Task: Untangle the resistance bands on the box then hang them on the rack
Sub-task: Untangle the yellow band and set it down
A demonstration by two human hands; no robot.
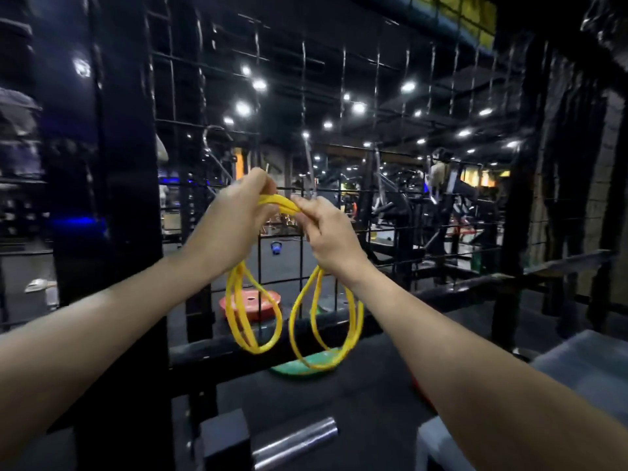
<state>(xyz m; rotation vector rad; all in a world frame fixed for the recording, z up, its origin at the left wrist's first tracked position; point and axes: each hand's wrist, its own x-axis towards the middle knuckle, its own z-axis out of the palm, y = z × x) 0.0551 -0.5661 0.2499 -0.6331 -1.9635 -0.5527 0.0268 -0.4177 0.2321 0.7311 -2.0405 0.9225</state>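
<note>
2 hands, left hand (234, 215) and right hand (328, 232), each pinch the thin yellow rubber resistance band (279, 203) taut between them; its loops hang free, probably easing separation.

no legible txt, labels, nos. or signs anywhere

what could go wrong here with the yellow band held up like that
1. Both the left hand and the right hand pinch the yellow band at one short bunched stretch; pulling apart could tighten the twist rather than free it.
2. The hanging loops dangle close to the black rail and may snag on it.
3. If either grip slips, a stretched band could snap back at the hands.
</note>
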